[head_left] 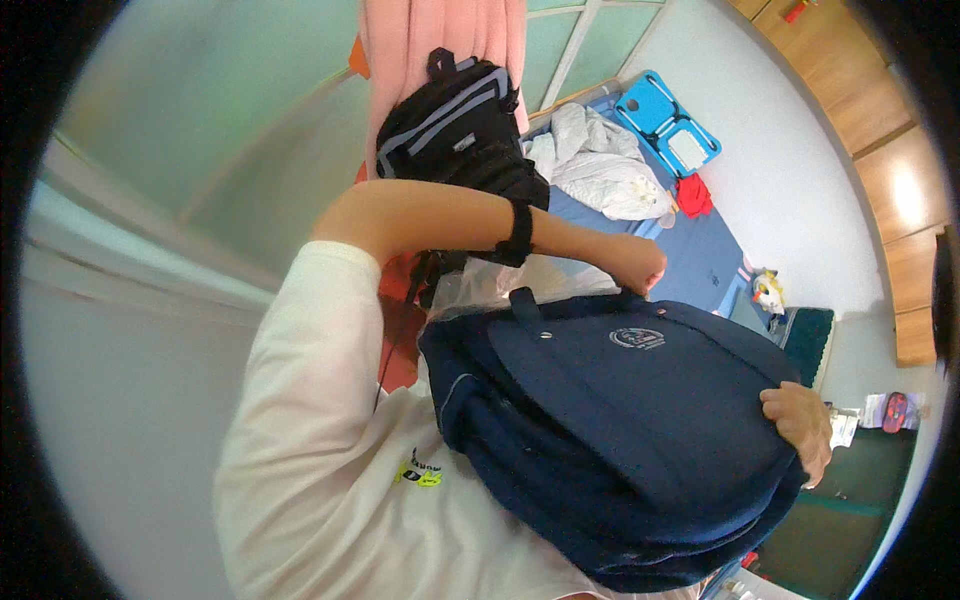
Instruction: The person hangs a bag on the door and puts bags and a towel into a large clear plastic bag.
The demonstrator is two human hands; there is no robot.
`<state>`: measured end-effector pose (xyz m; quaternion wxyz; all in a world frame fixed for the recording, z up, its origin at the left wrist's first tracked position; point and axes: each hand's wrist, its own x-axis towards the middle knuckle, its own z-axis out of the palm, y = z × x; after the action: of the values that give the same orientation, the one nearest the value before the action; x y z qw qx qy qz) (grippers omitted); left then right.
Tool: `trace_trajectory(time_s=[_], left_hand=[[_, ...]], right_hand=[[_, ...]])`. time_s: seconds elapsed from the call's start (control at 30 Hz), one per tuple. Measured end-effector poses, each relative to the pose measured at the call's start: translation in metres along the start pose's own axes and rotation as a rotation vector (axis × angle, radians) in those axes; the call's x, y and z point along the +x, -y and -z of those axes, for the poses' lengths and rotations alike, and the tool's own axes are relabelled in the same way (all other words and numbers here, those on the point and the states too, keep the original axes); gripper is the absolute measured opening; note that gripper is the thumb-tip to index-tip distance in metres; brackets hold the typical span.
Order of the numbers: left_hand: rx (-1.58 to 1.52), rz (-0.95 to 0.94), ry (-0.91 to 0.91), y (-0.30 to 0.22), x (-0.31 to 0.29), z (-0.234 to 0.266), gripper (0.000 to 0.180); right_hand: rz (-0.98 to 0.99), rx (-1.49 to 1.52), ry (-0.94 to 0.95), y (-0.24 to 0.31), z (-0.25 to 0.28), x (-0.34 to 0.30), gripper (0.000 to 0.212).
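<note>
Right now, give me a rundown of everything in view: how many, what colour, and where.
Bag: one, navy, centre front
Backpack: one, black and grey, upper middle
Hanging cloth: one, pink, behind the backpack
Clear plastic: one piece, transparent, behind the bag
Bed sheet: one, blue, beyond the bag
Bedding: one heap, whitish, on the bed
Folding item: one, bright blue, by the wall
Bunched cloth: one, red, below the folding item
Wooden panels: several, brown, upper right
Small far-right items: count unclear, mixed colours
Shirt: one, white, lower left
Wristband: one, black, left wrist
Left hand: one, bare, bag's top
Right hand: one, bare, bag's right edge
</note>
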<state>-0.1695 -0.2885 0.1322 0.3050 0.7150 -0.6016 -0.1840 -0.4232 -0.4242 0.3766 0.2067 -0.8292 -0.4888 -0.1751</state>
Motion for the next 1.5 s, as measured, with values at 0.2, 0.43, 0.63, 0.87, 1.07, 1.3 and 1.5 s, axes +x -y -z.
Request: trace_trajectory(time_s=[0.2, 0.43, 0.63, 0.87, 1.07, 1.3, 1.5], left_hand=[[0.099, 0.057, -0.032, 0.032, 0.007, -0.018, 0.020], [-0.173, -0.047, -0.048, 0.065, 0.010, -0.028, 0.017], [-0.127, 0.066, 0.037, 0.100, -0.047, 0.003, 0.036], [-0.248, 0.146, -0.130, 0.157, -0.130, 0.015, 0.025], [-0.282, 0.231, -0.039, 0.112, -0.198, 0.028, 0.032], [-0.345, 0.284, 0.032, 0.104, -0.227, -0.005, 0.060], [-0.281, 0.381, 0.047, 0.132, -0.234, -0.030, 0.069]], right_hand=[[0.114, -0.010, 0.133, 0.005, -0.004, 0.034, 0.015], [-0.013, 0.034, -0.046, -0.038, -0.037, 0.018, 0.017], [-0.290, -0.339, -0.517, -0.096, -0.065, -0.045, 0.025], [-0.406, -0.436, -0.434, -0.120, -0.067, -0.043, 0.036], [-0.519, -0.397, -0.350, -0.132, -0.067, -0.044, 0.033], [-0.593, -0.336, -0.322, -0.148, -0.074, -0.056, 0.031], [-0.625, -0.347, -0.305, -0.152, -0.076, -0.044, 0.031]])
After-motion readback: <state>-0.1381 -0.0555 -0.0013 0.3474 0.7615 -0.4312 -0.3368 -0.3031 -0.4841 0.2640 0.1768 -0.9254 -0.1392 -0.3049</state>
